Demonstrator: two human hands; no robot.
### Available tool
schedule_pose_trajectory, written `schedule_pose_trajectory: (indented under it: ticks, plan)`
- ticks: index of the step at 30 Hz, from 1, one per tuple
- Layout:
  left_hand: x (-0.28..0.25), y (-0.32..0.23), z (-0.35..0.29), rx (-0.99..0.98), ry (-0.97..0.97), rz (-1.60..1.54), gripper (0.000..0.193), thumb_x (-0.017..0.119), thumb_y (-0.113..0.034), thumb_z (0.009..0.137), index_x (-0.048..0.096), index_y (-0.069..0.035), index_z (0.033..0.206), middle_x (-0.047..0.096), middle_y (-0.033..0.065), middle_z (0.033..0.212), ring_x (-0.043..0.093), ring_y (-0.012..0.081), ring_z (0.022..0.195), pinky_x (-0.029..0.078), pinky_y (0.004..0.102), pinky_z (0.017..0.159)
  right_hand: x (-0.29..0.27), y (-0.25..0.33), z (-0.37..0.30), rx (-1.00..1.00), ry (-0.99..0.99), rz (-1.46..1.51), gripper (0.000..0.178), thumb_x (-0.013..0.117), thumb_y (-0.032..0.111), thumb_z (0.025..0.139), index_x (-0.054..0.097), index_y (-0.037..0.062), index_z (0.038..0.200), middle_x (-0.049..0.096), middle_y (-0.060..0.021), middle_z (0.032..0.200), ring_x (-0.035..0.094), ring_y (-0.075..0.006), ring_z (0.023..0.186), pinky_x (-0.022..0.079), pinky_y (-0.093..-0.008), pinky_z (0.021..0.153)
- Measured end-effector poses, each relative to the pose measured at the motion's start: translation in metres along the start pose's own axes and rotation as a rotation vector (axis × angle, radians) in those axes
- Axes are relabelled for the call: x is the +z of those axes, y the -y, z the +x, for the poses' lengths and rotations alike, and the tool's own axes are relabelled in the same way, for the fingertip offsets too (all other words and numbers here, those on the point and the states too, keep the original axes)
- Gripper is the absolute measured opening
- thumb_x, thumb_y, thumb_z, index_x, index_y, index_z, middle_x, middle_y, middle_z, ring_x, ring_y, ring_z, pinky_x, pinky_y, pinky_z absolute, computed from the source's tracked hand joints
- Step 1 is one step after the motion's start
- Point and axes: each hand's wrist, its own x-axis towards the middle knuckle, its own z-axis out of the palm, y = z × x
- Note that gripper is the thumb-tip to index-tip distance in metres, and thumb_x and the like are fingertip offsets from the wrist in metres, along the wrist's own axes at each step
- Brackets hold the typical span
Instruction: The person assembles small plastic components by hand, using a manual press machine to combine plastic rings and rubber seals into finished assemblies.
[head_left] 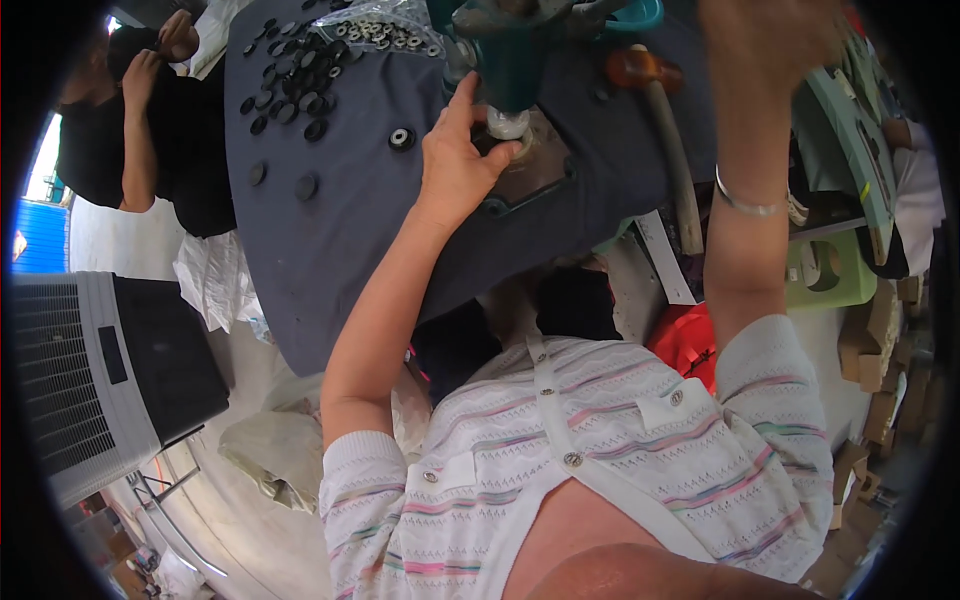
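While the right hand (770, 40) is raised, grip unclear, the left hand (455, 160) pinches a small part (507, 125) under the press (510, 50).

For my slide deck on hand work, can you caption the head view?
Left hand at the base of a teal press, right hand raised, black discs on dark cloth.

Press (510, 50) is set on the table (330, 230); loose discs (290, 90) are spread to its left, a bagged lot (385, 30) behind them, a fan unit (100, 370) on the floor at left.
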Motion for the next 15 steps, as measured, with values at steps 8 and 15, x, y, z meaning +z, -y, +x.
schedule_pose_trajectory:
  ticks: [8, 15]
  plan:
    - [-0.002, 0.001, 0.004, 0.028, -0.001, -0.005, 0.085, 0.076, -0.005, 0.062, 0.040, -0.002, 0.138, 0.066, 0.0129, 0.099, 0.063, 0.0313, 0.091, 0.051, 0.0369, 0.081, -0.118, 0.039, -0.084, -0.090, 0.461, -0.228, 0.024, 0.049, 0.025, 0.096, 0.048, 0.0032, 0.087, 0.053, -0.0165, 0.083, 0.060, -0.0357, 0.075, 0.044, -0.0666, 0.086]
    - [0.007, 0.026, 0.002, 0.111, -0.057, -0.073, 0.087, 0.077, -0.008, 0.060, 0.040, -0.004, 0.139, 0.063, 0.0157, 0.098, 0.063, 0.0327, 0.088, 0.051, 0.0378, 0.078, -0.135, 0.034, -0.141, -0.158, 0.375, -0.381, 0.018, 0.051, 0.023, 0.093, 0.047, 0.0060, 0.089, 0.048, -0.0143, 0.085, 0.058, -0.0376, 0.086, 0.038, -0.0692, 0.096]
